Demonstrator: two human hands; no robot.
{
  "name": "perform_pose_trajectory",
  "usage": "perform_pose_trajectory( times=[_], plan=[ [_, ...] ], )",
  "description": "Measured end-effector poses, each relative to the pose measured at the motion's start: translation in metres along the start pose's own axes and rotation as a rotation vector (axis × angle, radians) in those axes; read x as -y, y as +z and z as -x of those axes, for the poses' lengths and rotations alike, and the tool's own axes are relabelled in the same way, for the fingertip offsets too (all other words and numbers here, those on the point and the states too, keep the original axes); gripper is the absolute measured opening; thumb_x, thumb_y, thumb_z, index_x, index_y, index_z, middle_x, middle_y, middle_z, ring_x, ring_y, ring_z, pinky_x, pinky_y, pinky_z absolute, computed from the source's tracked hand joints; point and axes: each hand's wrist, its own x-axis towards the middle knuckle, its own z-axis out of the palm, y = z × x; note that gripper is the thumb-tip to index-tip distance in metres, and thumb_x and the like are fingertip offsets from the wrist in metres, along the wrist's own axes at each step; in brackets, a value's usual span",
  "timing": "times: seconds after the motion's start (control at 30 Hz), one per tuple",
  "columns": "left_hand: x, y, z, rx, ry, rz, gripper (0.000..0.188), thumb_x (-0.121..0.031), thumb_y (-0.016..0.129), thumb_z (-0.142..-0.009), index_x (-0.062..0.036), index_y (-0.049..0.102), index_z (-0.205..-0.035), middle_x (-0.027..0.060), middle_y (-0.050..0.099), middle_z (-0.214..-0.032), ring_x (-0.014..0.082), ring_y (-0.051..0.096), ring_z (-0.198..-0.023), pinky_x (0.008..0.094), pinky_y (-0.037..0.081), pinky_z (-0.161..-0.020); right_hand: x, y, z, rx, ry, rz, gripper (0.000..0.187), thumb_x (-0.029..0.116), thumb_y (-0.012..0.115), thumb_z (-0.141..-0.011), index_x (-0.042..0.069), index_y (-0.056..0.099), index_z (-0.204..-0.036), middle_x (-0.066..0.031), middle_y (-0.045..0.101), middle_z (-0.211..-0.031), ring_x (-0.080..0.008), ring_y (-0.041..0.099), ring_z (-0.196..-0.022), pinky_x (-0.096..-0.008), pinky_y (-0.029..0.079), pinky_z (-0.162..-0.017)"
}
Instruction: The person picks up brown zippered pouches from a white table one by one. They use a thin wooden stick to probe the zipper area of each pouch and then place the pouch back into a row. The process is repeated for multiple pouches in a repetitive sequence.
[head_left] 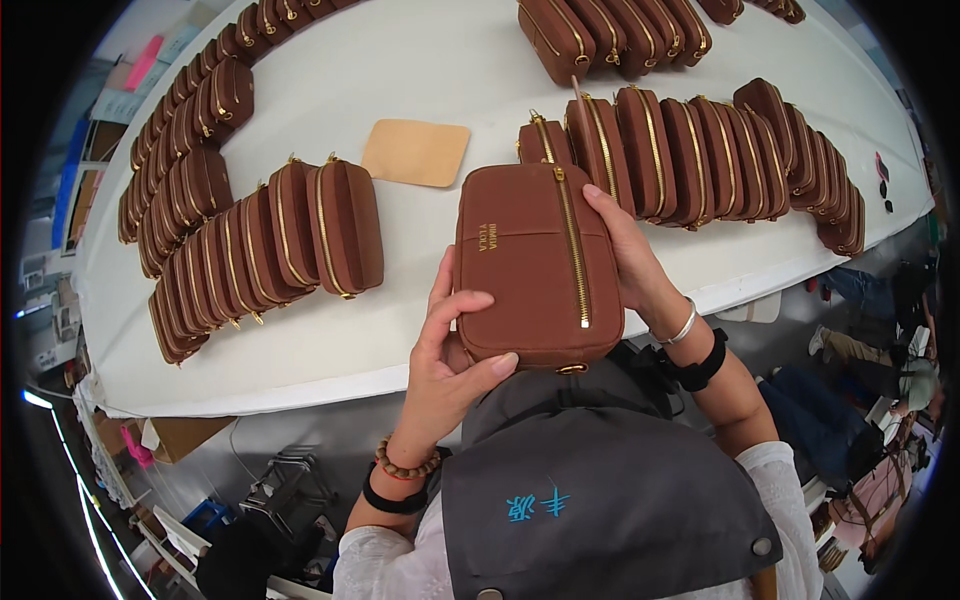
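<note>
A brown rectangular zippered bag (525, 270) is held up between both hands, just over the near edge of the table. Its front faces up, with a gold zipper running lengthwise near the right side and small gold lettering on the left. My left hand (447, 340) grips the lower left corner, thumb along the bottom edge and a finger across the front. Along the right side, my right hand (632, 255) clasps the bag with its thumb near the upper corner; its other fingers are mostly hidden behind.
Rows of matching brown bags stand on the white table (300, 370), one row (265, 245) at left, another (690, 155) at right, more farther back. A tan rounded panel (416, 152) lies between them. Several people sit beyond the table at right; a dark stool (288, 485) stands below at left.
</note>
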Motion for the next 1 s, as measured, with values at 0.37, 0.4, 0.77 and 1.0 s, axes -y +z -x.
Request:
perform_pose_trajectory(
  times=[0.37,0.4,0.77,1.0],
  plan=[
    [0.002,0.012,-0.002,-0.063,0.176,0.031,0.044,-0.006,0.077,-0.075,-0.0154,0.052,-0.11,0.0178,0.011,-0.157,0.0354,0.017,-0.144,0.0478,0.031,-0.112,0.007,-0.004,-0.001,-0.004,-0.036,0.02,0.04,0.041,0.048,-0.098,0.009,0.053,-0.122,-0.0038,0.061,-0.109,-0.0111,0.061,-0.096,-0.0277,0.052,-0.082],
    [0.002,0.009,-0.004,-0.042,0.265,-0.156,0.052,-0.006,0.078,-0.073,-0.0159,0.051,-0.116,0.0183,0.015,-0.155,0.0349,0.021,-0.143,0.0465,0.033,-0.11,0.011,0.003,0.002,0.003,-0.012,0.018,0.041,0.041,0.047,-0.098,0.009,0.053,-0.123,-0.0042,0.061,-0.111,-0.0115,0.061,-0.097,-0.0279,0.052,-0.082],
    [-0.029,-0.014,-0.025,-0.272,0.556,-0.934,0.089,-0.025,0.091,-0.054,-0.002,0.049,-0.128,0.0141,0.054,-0.119,0.0278,0.052,-0.117,0.0398,0.044,-0.093,-0.015,0.005,0.015,0.245,0.271,0.301,0.041,0.044,0.039,-0.097,0.007,0.057,-0.1,-0.0171,0.068,-0.072,-0.0033,0.022,-0.037,-0.0205,0.015,-0.036],
    [-0.008,-0.009,-0.024,-0.28,0.504,-0.602,0.084,-0.022,0.089,-0.061,-0.0027,0.046,-0.131,0.015,0.051,-0.123,0.0247,0.054,-0.112,0.0362,0.046,-0.092,-0.029,0.004,0.01,0.252,0.378,0.317,0.054,0.048,0.027,-0.097,0.004,0.057,-0.091,-0.0188,0.065,-0.065,-0.0035,0.022,-0.034,-0.0203,0.015,-0.033]
  ],
)
